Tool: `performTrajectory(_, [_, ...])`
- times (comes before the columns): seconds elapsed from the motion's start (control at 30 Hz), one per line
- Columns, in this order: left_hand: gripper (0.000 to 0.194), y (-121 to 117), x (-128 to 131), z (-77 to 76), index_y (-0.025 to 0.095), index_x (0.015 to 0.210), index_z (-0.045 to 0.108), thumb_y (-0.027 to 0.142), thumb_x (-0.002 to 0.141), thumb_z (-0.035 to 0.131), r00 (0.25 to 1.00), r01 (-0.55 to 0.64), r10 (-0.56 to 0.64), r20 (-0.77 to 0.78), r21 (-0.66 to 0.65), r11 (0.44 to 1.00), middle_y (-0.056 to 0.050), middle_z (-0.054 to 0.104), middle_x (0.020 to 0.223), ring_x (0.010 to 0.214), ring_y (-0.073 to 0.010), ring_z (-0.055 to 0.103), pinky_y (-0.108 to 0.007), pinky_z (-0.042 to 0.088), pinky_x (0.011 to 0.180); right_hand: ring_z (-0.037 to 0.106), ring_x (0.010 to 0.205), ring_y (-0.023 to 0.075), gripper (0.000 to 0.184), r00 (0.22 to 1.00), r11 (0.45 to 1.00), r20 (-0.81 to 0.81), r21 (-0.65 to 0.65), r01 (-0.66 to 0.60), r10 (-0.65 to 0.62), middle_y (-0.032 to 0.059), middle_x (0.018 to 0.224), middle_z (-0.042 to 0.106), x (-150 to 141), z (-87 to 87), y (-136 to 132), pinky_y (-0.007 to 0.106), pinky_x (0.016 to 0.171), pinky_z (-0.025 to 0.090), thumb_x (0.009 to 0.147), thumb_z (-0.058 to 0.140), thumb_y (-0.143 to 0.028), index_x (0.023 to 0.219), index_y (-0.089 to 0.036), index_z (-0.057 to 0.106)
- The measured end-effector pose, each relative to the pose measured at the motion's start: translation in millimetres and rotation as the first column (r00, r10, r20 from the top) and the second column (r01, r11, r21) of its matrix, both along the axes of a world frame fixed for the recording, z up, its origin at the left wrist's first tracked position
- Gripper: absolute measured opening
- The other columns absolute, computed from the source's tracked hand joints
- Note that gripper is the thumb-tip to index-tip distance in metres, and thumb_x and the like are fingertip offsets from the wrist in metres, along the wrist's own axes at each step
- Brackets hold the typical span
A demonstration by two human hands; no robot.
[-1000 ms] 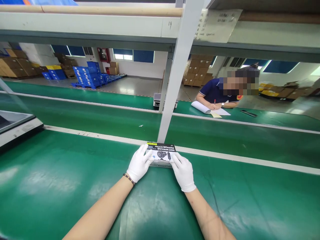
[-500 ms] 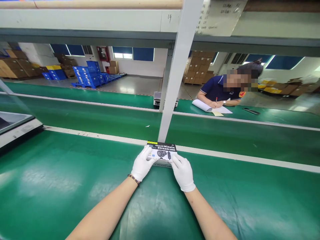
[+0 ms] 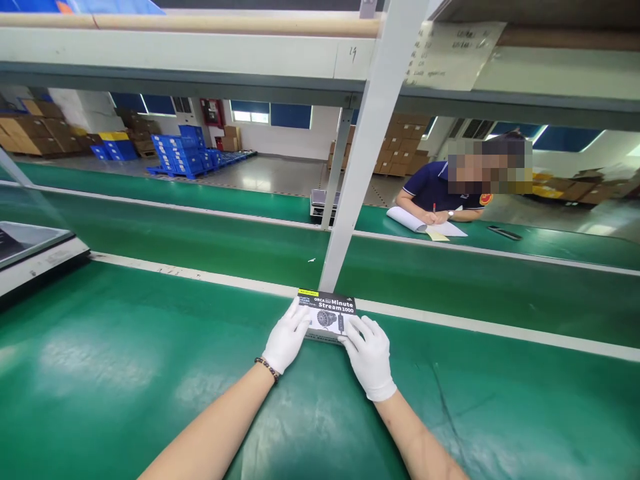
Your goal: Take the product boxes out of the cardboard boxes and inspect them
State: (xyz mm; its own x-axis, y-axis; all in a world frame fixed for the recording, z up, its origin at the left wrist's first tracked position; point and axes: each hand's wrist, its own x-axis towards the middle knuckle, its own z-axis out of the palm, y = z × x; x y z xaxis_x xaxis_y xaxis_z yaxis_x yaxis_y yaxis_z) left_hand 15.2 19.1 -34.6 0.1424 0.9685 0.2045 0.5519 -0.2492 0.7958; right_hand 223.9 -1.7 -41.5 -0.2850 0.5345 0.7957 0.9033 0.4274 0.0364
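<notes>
A small black-and-white product box (image 3: 326,319), printed "ORCA Minute Stream 1000", lies on the green work surface (image 3: 175,327) at the foot of a white post. My left hand (image 3: 286,337), in a white glove with a bead bracelet at the wrist, grips the box's left side. At its right front corner, my right hand (image 3: 369,353), gloved too, holds the box with fingers curled on the edge. The box's side ends are partly hidden under my fingers.
The slanted white post (image 3: 367,140) rises just behind the box. A flat-topped device (image 3: 43,257) stands at the left edge. Across the belt (image 3: 225,233), a person (image 3: 440,183) writes on papers (image 3: 450,228) beside a phone (image 3: 504,233). A scale (image 3: 318,203) sits behind the post.
The view has tilted up slightly, so things sit lower in the picture. My left thumb has drawn back from the box's front, and my right fingers have shifted at the corner.
</notes>
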Motion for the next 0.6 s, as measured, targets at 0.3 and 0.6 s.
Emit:
performTrajectory(0.3, [0.084,4.0,5.3,-6.8,0.014,0.151,0.011,0.042,0.086,0.057,0.867,0.018,0.096,0.488,-0.224,0.974,-0.015,0.04,0.148,0.133,-0.0255,0.044,-0.038,0.032,0.113,0.058,0.105,0.0214,0.036,0.987,0.986,0.033,-0.053,-0.156,0.158,0.0095,0.108,0.066,-39.2,-10.6,-0.3,0.04,0.09,0.049,0.09,0.041,-0.01,0.122,-0.018,0.056])
performTrajectory(0.6, [0.074,5.5,1.7,-7.2,0.014,0.148,0.023,0.041,0.086,0.056,0.852,0.058,0.05,0.521,-0.19,0.98,-0.011,0.056,0.134,0.124,-0.0239,0.053,-0.038,0.037,0.109,0.059,0.083,0.0164,0.021,0.96,0.962,-0.121,-0.07,-0.262,0.253,0.0034,0.088,0.065,-39.5,-1.2,1.9,0.033,0.076,0.049,0.089,0.045,-0.01,0.087,-0.021,0.063])
